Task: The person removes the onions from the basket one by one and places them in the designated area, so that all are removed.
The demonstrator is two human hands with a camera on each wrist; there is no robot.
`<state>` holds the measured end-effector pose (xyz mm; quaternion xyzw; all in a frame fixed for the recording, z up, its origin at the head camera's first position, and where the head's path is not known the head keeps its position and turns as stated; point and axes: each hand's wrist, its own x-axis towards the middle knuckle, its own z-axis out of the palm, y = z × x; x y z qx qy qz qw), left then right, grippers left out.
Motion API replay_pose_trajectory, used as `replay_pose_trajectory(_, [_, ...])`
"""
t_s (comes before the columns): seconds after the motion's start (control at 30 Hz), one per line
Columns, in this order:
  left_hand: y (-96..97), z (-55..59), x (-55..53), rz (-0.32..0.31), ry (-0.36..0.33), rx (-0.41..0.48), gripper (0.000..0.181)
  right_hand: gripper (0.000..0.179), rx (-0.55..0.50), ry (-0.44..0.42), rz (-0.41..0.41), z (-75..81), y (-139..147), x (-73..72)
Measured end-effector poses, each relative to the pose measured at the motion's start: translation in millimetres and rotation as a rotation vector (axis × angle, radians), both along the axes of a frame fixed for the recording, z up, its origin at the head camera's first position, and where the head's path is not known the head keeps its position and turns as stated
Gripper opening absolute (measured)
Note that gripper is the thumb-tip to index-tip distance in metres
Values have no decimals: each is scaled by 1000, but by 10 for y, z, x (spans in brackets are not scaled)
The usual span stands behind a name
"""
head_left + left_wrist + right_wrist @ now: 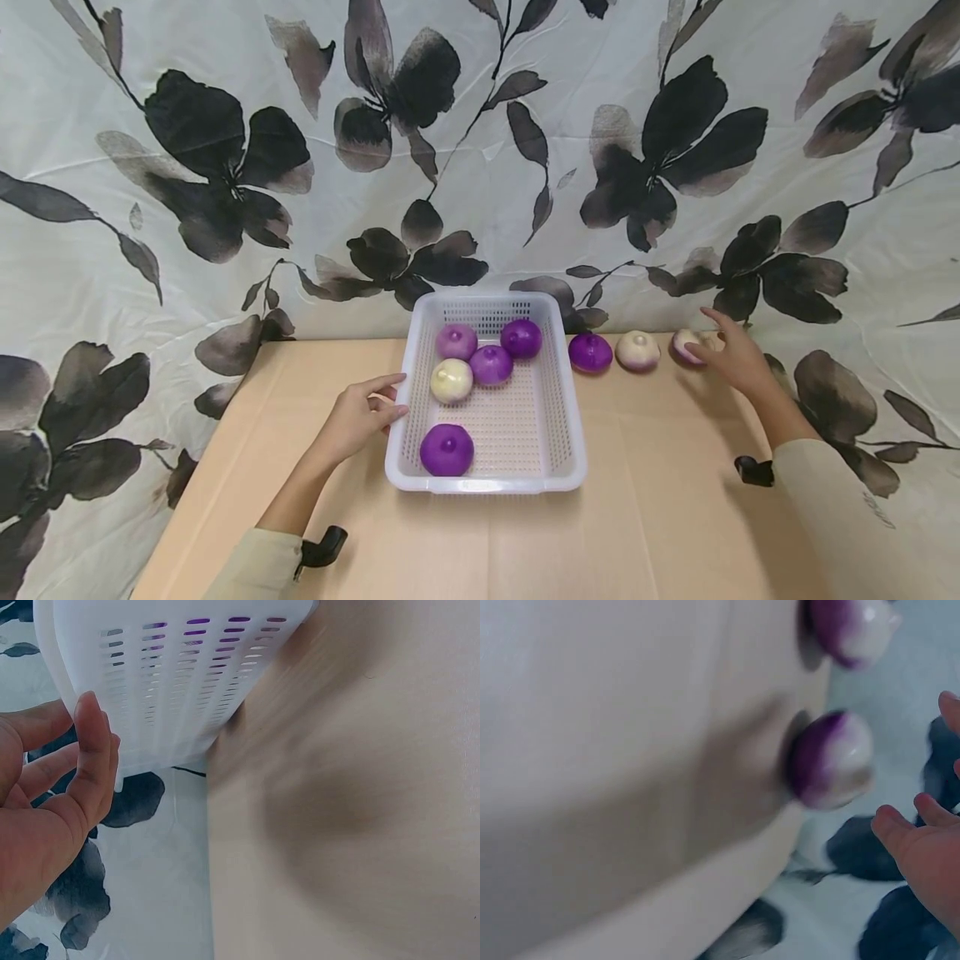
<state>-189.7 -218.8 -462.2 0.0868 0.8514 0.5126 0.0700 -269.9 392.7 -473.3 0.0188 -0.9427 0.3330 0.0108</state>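
Note:
A white perforated plastic basket (566, 400) holds several onions, among them a dark purple onion (447, 450) at the near left and a pale onion (452, 381) farther back. My left hand (358, 421) touches the basket's left rim with its fingertips, fingers loosely bent. To the basket's right stands a row of three onions: a purple one (590, 353), a whitish one (637, 352) and a purple-and-white one (831, 759) at the far end. By that last onion, my right hand (738, 357) has its fingers spread. A gap shows between fingertips and onion in the right wrist view.
The tan table (645, 500) ends at the back against a white cloth (525, 208) with dark flower prints. Small black devices (324, 547) sit at both wrists. The row of onions stands close to the table's back edge.

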Motion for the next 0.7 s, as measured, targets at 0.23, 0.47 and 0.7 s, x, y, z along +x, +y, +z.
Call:
replay_pose_trajectory(0.23, [9, 35, 21, -10, -2, 28, 58, 80, -44, 153, 127, 336, -443, 42])
replay_pose_trajectory(0.47, [18, 41, 34, -7, -8, 23, 58, 78, -61, 233, 276, 528, -926, 46])
replay_pose_trajectory(0.7, [14, 44, 27, -2, -9, 21, 57, 78, 29, 241, 404, 717, -1420, 62])
